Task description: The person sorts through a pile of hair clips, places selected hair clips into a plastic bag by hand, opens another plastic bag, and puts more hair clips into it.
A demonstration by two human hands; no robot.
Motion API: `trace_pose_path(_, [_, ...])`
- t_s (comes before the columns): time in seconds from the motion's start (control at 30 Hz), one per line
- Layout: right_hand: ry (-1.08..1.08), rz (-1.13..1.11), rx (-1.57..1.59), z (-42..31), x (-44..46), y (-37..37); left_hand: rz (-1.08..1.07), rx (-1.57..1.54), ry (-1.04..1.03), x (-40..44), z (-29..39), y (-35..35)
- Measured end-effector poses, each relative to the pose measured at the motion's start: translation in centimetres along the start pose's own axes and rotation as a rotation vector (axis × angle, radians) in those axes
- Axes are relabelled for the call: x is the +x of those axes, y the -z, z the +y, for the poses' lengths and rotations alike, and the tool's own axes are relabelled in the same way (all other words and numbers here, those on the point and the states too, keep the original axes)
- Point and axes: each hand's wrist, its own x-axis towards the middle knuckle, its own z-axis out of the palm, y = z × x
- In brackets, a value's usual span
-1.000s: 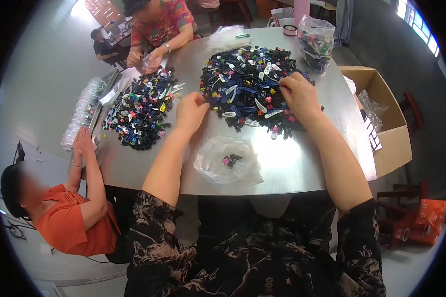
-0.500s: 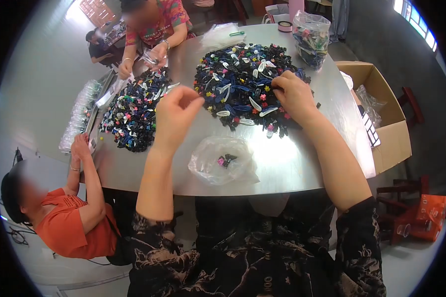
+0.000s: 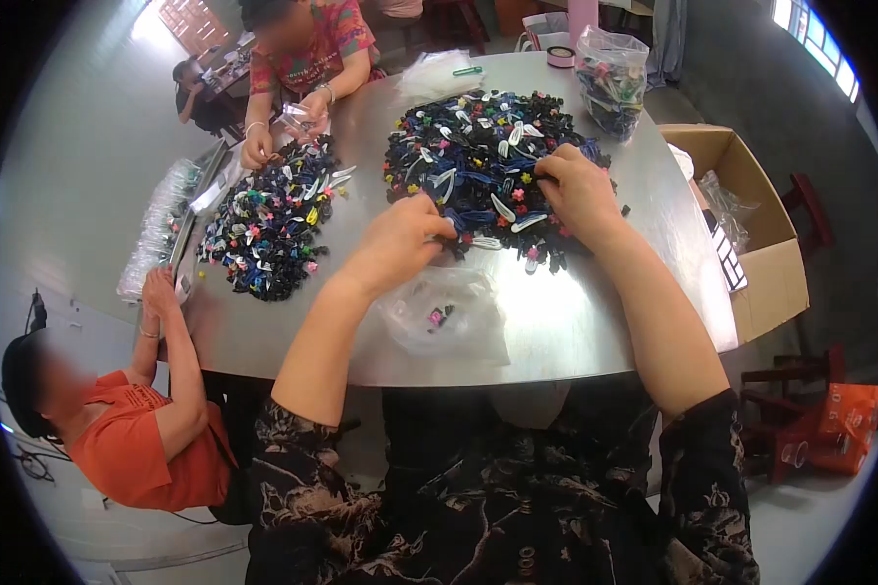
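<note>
A wide heap of hair clips (image 3: 478,180) lies in front of me: black claw clips, white and blue snap clips and small coloured flower clips. At its near left edge, my left hand (image 3: 400,242) has thumb and fingers pinched together, touching the clips. My right hand (image 3: 580,190) reaches over the heap's right side, its fingertips closed among the clips. What either hand pinches is too small or hidden to tell. Just below my left hand, an open clear plastic bag (image 3: 468,327) rests on the metal table with a few clips inside, one of them pink.
A second heap of clips (image 3: 263,219) lies to the left, where a co-worker's hands (image 3: 307,117) hold a small clear bag. Another co-worker in orange sits at left. A filled bag (image 3: 612,83), tape roll (image 3: 560,57), flat bags (image 3: 434,73) and a cardboard box (image 3: 766,234) stand around.
My left hand has moved right and down from above the gap between the heaps to the main heap's near edge. My right hand has hardly moved. The far co-worker's hand has lowered onto the left heap.
</note>
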Motion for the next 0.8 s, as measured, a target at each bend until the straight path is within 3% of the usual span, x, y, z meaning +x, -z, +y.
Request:
trace_pose_path(0.13, [0.015, 0.002, 0.011, 0.4, -0.1, -0.2, -0.010, 0.108, -0.015, 0.8, -1.5, -0.4])
trace_pose_path(0.67, [0.000, -0.019, 0.013, 0.2, 0.0, -0.2, 0.030, 0.022, 0.031, 0.4, -2.2, -1.3])
trace_pose_path(0.8, [-0.005, -0.016, 0.022, 0.2, 0.0, -0.2, 0.067, -0.232, 0.134, 0.3, -2.4, -1.1])
